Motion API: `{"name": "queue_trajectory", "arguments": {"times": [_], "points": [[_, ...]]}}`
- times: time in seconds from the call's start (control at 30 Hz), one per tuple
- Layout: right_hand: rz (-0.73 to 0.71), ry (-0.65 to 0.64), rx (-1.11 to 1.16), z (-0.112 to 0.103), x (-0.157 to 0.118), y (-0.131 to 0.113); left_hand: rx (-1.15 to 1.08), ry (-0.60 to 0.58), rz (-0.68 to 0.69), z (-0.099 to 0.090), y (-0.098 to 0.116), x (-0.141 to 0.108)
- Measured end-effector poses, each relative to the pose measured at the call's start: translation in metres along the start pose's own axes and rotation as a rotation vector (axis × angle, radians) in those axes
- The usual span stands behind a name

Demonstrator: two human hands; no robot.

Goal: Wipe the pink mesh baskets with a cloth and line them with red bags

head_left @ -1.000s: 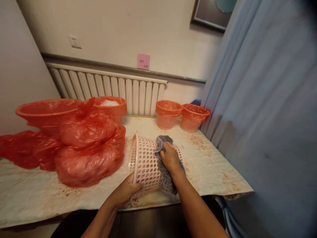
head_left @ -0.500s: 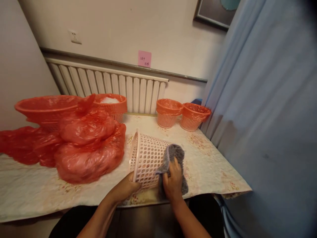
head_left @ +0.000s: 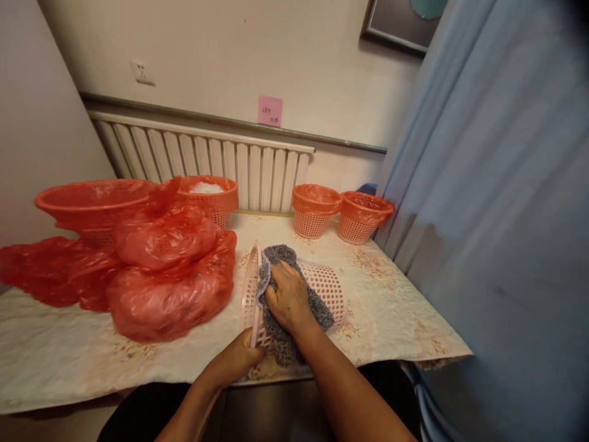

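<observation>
A pale pink plastic basket [head_left: 329,285] with a holed wall lies on its side, its wide mouth facing left. My left hand [head_left: 239,357] is closed on the basket's rim at the lower front, thumb on the outside. A grey cloth [head_left: 281,344] with a light purple edge is draped over the basket's wall near the rim. My right hand [head_left: 289,298] presses this cloth against the basket, fingers bent into it. The cloth hides the middle of the basket.
Tied red plastic bags [head_left: 175,288] fill the table's left side, before a large red-lined basket [head_left: 92,199] and a smaller one [head_left: 225,199]. Two lined baskets [head_left: 311,224] stand at the back right. A blue curtain [head_left: 483,215] hangs along the right edge; a radiator [head_left: 257,178] is behind.
My right hand has slid the grey cloth leftward along the basket, from its base end to near the rim. My left hand keeps its hold on the rim.
</observation>
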State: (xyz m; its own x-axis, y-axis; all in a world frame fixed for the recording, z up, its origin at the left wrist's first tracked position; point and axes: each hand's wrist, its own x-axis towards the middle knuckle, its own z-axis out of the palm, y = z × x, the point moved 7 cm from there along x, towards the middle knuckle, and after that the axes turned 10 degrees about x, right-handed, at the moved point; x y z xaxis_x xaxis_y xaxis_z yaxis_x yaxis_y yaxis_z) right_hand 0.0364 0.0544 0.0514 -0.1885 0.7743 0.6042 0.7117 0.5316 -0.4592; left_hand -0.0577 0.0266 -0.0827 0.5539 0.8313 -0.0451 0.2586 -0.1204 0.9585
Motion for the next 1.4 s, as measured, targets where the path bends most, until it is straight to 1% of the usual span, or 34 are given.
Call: {"name": "queue_trajectory", "arguments": {"times": [0.1,0.2,0.27,0.33,0.4,0.43,0.47,0.53,0.6,0.67,0.77,0.9,0.97,1.03,1.07,1.1,1.17,1.27,1.33,1.4], "points": [[0.002,0.005,-0.021,-0.002,0.001,-0.001,0.070,-0.003,0.017,0.003,-0.006,-0.007],[0.003,0.034,-0.048,0.000,-0.011,-0.004,0.093,-0.046,0.038,0.009,-0.006,-0.013],[-0.003,0.048,-0.048,0.001,-0.022,-0.007,0.063,-0.045,0.052,0.010,0.000,-0.012],[-0.018,0.053,-0.035,0.001,-0.031,-0.009,0.011,0.029,0.043,0.006,0.010,-0.008],[-0.024,0.060,-0.021,0.000,-0.036,-0.009,-0.068,0.131,0.026,0.000,0.024,-0.003],[-0.024,0.064,-0.015,-0.001,-0.037,-0.009,-0.125,0.157,0.025,-0.002,0.031,0.000],[-0.026,0.065,-0.007,-0.002,-0.038,-0.007,-0.193,0.171,0.034,-0.002,0.039,0.002],[-0.033,0.070,0.011,-0.003,-0.038,-0.003,-0.313,0.155,0.042,0.000,0.049,0.004],[-0.034,0.078,0.025,-0.007,-0.037,0.006,-0.400,0.115,0.039,0.003,0.049,0.005],[-0.001,0.094,0.037,-0.012,-0.036,0.022,-0.471,0.060,0.033,0.007,0.044,0.004],[0.114,0.129,0.046,-0.028,-0.038,0.062,-0.543,-0.008,0.044,0.012,0.036,0.002],[0.273,0.220,-0.008,-0.055,-0.055,0.126,-0.535,-0.021,0.083,0.013,0.039,0.001],[0.358,0.286,-0.040,-0.066,-0.069,0.152,-0.513,-0.020,0.095,0.013,0.042,0.001],[0.430,0.363,-0.068,-0.071,-0.084,0.167,-0.505,-0.031,0.107,0.012,0.044,0.000],[0.447,0.399,-0.081,-0.071,-0.091,0.169,-0.506,-0.038,0.113,0.012,0.044,0.000],[0.447,0.429,-0.091,-0.069,-0.098,0.168,-0.507,-0.047,0.120,0.012,0.044,0.000],[0.408,0.468,-0.102,-0.060,-0.109,0.156,-0.499,-0.063,0.129,0.011,0.044,0.000],[0.304,0.472,-0.099,-0.039,-0.119,0.123,-0.478,-0.069,0.116,0.009,0.043,0.002],[0.195,0.420,-0.079,-0.021,-0.121,0.092,-0.447,-0.051,0.101,0.008,0.044,0.004],[0.072,0.317,-0.040,-0.004,-0.118,0.059,-0.385,-0.009,0.089,0.006,0.044,0.004]]}}
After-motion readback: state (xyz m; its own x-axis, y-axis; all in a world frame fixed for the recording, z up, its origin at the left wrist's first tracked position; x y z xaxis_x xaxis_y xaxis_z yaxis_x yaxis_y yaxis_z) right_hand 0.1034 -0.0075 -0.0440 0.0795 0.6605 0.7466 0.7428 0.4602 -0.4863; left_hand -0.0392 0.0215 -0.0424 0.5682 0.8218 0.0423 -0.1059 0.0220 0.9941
